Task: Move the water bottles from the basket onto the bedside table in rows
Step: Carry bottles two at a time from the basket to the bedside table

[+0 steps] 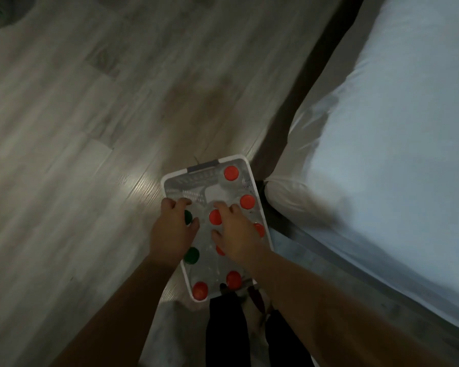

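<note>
Head view: we're reaching both arms down into the basket (260, 206) on the floor (90, 128) beside the bed (395, 128). Our left grip (174, 226) curls round a green-capped bottle (187, 217). The right grip (236, 234) straddles a red-capped bottle (214, 218), though we can't tell if it's closed. The bottles stand upright, so their tops look handiest to us.

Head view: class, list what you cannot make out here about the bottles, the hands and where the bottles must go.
All in the head view:
1. Bedside table: outside the frame.
2. Bottles: only caps show from above; bodies blurred, labels unreadable.
3. Right hand: covers two red caps; blur hides whether it grips any.
4. Left hand: half hides a green-capped bottle; grip unclear.
5. Basket: near right corner behind the forearm.
</note>
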Motion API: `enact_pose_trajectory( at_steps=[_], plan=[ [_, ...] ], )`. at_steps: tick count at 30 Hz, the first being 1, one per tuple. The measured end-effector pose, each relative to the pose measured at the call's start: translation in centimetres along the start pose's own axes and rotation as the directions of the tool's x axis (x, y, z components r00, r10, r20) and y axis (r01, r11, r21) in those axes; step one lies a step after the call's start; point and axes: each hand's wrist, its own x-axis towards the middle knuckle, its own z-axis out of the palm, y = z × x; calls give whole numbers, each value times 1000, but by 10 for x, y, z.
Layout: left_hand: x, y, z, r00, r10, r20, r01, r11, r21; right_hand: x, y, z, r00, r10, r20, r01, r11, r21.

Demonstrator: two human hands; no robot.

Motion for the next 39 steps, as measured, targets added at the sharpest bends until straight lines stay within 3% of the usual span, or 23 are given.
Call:
enact_pose_trajectory(
  at_steps=[3, 10, 26, 28, 31, 39],
  plan=[
    [2, -6, 9, 997, 66, -30, -63, 993, 96, 12, 1, 8, 1000, -18, -5, 18, 998, -61],
    [5, -7, 8, 998, 60, -18, -51, 949, 312, 28, 1, 7, 996, -76, -44, 67, 981, -182],
    [-38, 33, -76, 991, 131, 12, -129, 953, 273, -45, -33, -55, 994, -89, -57, 74, 973, -218],
    [-59, 47, -95, 990, 141, 17, -140, 952, 273, -67, -36, -67, 998, -20, -62, 10, 988, -156],
    [-94, 71, -124, 988, 153, 10, -150, 954, 258, -111, -44, -86, 988, 150, -42, -147, 986, 81],
    [-198, 139, -164, 982, 190, 11, -189, 964, 188, -258, -33, -121, 920, 224, -322, -85, 916, 393]
  ],
)
